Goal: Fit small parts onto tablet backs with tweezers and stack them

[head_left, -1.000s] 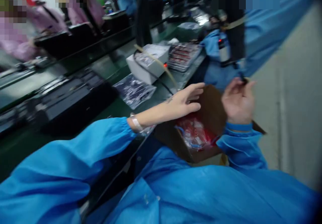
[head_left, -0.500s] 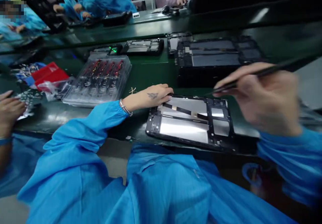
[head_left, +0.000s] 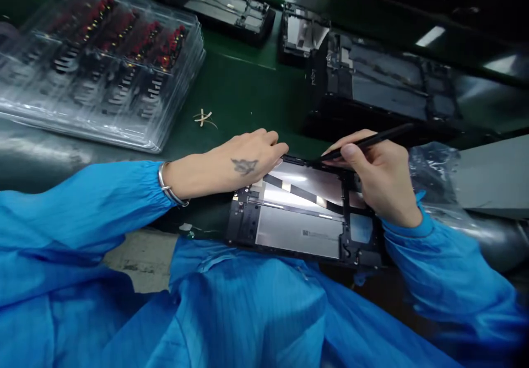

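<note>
An opened tablet [head_left: 300, 233], its black frame and silver inner plates showing, lies at the near edge of the green bench. Bent fingers of my left hand [head_left: 235, 164] grip its far edge, left of the middle; the fingertips are partly hidden. My right hand [head_left: 386, 175] holds slim black tweezers [head_left: 382, 135] like a pen. Their tip meets the tablet's far rim, a short way right of my left fingers. A dark ribbon cable [head_left: 303, 193] with gold patches runs slantwise across the plates.
Stacked clear trays [head_left: 165, 120] of red-and-black parts stand at the left. Behind the tablet rises a pile of tablet housings [head_left: 388, 95], with more housings [head_left: 231, 10] farther back. Thin tan strips [head_left: 202, 117] lie on the bench. A clear plastic bag [head_left: 433, 172] sits at the right.
My right hand has come left and down, bringing the tweezers' tip to the tablet's far rim. My left hand stays at that edge. The view has tipped down and closer.
</note>
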{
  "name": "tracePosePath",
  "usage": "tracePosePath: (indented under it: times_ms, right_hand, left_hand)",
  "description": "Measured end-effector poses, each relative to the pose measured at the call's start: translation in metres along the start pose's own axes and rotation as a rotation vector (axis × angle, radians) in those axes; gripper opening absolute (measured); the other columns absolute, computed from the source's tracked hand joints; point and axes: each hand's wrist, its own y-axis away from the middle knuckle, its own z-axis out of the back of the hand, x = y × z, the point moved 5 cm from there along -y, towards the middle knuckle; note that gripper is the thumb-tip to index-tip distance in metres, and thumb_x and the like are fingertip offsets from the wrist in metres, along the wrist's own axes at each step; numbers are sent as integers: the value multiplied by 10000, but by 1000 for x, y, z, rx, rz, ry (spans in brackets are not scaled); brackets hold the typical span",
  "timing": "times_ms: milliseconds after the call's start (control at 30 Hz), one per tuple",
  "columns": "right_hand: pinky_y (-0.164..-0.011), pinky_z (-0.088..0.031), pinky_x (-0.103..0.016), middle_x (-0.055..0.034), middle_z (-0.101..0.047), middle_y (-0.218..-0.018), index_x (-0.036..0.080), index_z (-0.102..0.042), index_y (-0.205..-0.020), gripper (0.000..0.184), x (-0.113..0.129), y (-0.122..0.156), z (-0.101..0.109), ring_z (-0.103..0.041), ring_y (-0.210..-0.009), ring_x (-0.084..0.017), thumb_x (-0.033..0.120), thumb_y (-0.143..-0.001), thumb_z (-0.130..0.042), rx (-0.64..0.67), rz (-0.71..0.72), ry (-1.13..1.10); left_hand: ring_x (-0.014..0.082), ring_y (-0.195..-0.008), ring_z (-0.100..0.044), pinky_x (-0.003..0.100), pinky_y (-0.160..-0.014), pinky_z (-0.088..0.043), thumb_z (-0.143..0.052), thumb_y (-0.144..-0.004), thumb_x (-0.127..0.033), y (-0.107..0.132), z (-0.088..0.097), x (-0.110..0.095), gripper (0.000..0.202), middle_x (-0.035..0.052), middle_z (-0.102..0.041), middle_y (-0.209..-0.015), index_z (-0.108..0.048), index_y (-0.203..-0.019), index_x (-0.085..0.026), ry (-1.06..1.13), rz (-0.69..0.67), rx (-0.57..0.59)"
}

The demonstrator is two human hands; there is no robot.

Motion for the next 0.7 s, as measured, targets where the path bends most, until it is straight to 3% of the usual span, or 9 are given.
tracePosePath:
  times_ms: [367,700]
  right_hand:
    - [-742,-632,-269,-26,-724,-911,212,-749,-939,234,3,0,0,-735,-823,-162,430,-992,-680,12,59,139]
    - [-774,-677,-307,-20,-671,-896,213,-742,-912,229,3,-2,-1,-713,-808,-163,436,-958,-721,-31,-2,8]
  left_hand:
    - [214,-847,-498,340,-704,-366,-357,-1064,-191,3,10,-8,226,103,-575,-1039,-581,-1054,-166,-4,-2,36]
    - [218,-861,-519,351,-694,-385,-363,-1071,-219,0,5,-4,210,91,-565,-1036,-569,-1089,-179,-7,13,45]
